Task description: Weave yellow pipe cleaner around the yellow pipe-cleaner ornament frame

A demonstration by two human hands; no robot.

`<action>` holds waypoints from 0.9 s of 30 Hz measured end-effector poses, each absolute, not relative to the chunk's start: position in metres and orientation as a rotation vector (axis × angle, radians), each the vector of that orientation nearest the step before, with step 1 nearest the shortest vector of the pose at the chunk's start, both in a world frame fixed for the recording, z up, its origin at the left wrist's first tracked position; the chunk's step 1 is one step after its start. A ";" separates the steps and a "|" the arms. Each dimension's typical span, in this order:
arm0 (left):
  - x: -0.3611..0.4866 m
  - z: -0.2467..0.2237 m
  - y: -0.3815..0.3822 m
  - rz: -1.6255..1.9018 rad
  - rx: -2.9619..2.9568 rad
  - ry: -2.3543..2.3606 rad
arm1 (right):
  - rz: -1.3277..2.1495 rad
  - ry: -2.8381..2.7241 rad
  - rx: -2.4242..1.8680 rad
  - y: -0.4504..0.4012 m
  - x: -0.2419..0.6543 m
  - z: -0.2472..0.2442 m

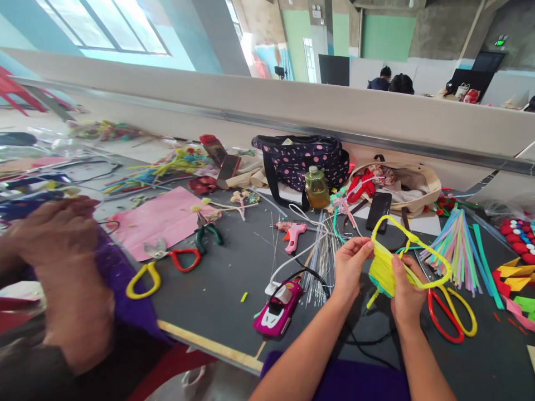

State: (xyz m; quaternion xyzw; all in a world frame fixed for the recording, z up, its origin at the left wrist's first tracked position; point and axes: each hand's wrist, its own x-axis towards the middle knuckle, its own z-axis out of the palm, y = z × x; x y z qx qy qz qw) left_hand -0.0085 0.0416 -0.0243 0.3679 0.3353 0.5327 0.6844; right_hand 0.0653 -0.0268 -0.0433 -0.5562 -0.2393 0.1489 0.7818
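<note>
Both of my hands hold a yellow pipe-cleaner piece (383,272) above the table's right part. Two large yellow loops rise from its top, and a teal bit shows at its lower left. My left hand (351,267) pinches its upper left corner. With the thumb across its front, my right hand (406,292) grips the right side. Red-and-yellow scissors (446,317) lie just right of my right hand. Left of my left hand are thin metal wires (321,262) and a purple toy car (278,309) with a cable.
At the left, another person's hands (62,250) work near pink paper (156,223). Pliers (207,231), more scissors (156,253) and a pink glue gun (292,233) lie mid-table. Behind stand a bottle (316,189) and a patterned bag (301,156); pastel strips (455,250) lie right.
</note>
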 end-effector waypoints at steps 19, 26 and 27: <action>-0.025 -0.018 0.052 1.029 0.869 0.752 | 0.427 -0.468 -1.219 -0.031 0.066 -0.042; -0.026 -0.014 0.052 0.917 0.716 0.644 | 0.703 -0.305 -1.129 -0.030 0.067 -0.029; -0.025 -0.014 0.052 0.902 0.678 0.636 | 0.739 -0.302 -1.115 -0.029 0.068 -0.028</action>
